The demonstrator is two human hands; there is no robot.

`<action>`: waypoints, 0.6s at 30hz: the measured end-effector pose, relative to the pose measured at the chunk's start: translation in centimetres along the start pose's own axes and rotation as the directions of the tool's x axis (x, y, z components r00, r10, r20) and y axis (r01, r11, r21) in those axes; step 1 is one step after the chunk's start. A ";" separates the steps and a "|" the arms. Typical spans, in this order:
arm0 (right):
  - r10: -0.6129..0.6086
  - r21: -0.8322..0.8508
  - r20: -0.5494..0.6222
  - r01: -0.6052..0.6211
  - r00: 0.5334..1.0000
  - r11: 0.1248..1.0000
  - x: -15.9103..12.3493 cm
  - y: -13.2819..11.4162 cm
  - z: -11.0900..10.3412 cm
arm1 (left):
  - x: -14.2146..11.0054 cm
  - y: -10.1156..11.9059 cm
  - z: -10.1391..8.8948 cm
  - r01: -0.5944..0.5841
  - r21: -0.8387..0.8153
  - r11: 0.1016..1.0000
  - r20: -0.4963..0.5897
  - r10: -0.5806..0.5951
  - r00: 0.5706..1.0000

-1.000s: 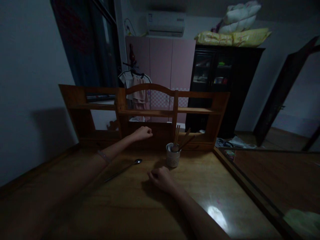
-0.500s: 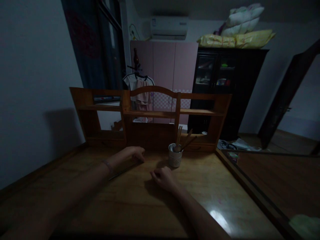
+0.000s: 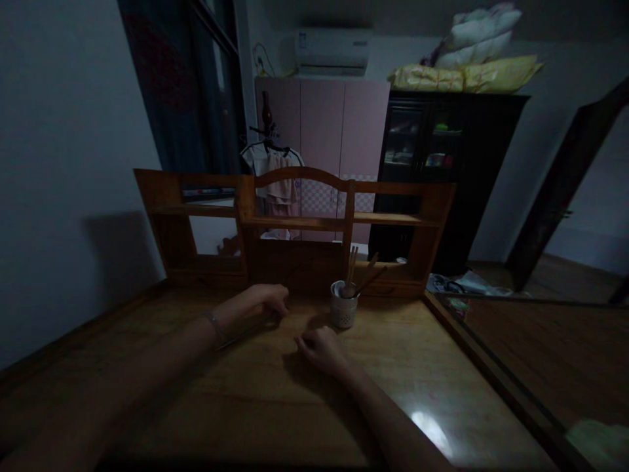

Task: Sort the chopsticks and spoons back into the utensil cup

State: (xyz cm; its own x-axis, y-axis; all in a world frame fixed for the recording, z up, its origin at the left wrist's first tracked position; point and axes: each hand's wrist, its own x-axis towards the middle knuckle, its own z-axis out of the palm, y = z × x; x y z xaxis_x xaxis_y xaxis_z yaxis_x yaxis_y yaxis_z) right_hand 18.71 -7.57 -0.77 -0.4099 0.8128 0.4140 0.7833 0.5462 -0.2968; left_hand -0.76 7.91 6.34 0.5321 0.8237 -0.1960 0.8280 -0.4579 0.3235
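Observation:
My left hand [image 3: 263, 299] lies on the wooden desk [image 3: 403, 367] with its fingers curled down over the bowl end of a long metal spoon [image 3: 242, 335]. The spoon's handle runs back under my wrist, which wears a thin bracelet. My right hand [image 3: 322, 348] rests on the desk as a loose fist, with nothing visible in it. It sits just in front of a white perforated utensil holder [image 3: 343, 312] with chopsticks and wooden spoons in it. The room is dim.
A low wooden shelf unit [image 3: 295, 219] stands along the back of the desk. A second dark tabletop [image 3: 550, 354] adjoins on the right. Behind are a pink wardrobe [image 3: 339, 131], a black cabinet [image 3: 442, 164] with bedding on top, and a window at the left.
My left hand came down from the shelf's lower edge onto the spoon's bowl end and closed over it. My right hand barely moved.

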 end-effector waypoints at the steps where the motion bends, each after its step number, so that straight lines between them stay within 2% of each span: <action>1: 0.001 0.000 0.000 -0.001 1.000 1.000 0.0 0.0 0.1 | 0.0 0.0 -0.6 -0.005 0.004 1.000 0.038 0.005 0.999; 3: 0.000 0.001 -0.002 0.000 1.000 1.000 0.0 0.1 0.1 | 0.1 0.1 -2.2 -0.029 -0.007 1.000 0.071 0.029 0.997; 5: -0.005 0.004 -0.003 0.005 1.000 1.000 -0.1 0.1 0.0 | 0.2 0.2 -3.9 -0.067 -0.037 0.997 0.054 0.068 0.996; 7: -0.009 0.008 -0.004 0.009 1.000 1.000 -0.1 0.1 -0.1 | 0.1 0.5 -5.6 -0.117 -0.092 0.989 -0.005 0.117 0.993; 9: -0.010 0.012 -0.004 0.010 1.000 1.000 -0.1 0.1 -0.2 | -0.2 1.2 -7.2 -0.216 -0.229 0.949 -0.120 0.193 0.974; 11: -0.009 0.018 -0.004 0.009 1.000 1.000 -0.1 0.0 -0.3 | -0.6 2.1 -8.6 -0.346 -0.406 0.846 -0.273 0.250 0.929; 13: -0.009 0.024 -0.001 0.009 1.000 1.000 -0.1 0.0 -0.3 | -1.1 3.5 -9.8 -0.469 -0.519 0.715 -0.435 0.251 0.865; 16: -0.008 0.035 0.007 0.008 1.000 0.999 -0.1 0.0 -0.3 | -1.9 6.0 -11.2 -0.650 -0.571 0.501 -0.628 0.244 0.739; 18: -0.002 0.040 0.013 0.002 1.000 0.999 -0.1 0.0 -0.3 | -2.4 7.9 -11.8 -0.723 -0.549 0.419 -0.702 0.238 0.671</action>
State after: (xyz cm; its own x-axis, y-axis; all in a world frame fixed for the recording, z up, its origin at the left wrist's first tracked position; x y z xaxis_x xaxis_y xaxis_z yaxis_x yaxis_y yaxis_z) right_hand 18.94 -7.70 -0.56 -0.4177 0.8141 0.4035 0.7632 0.5553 -0.3304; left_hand 2.38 6.26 20.24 0.4304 0.6787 0.5951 -0.1350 -0.6035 0.7858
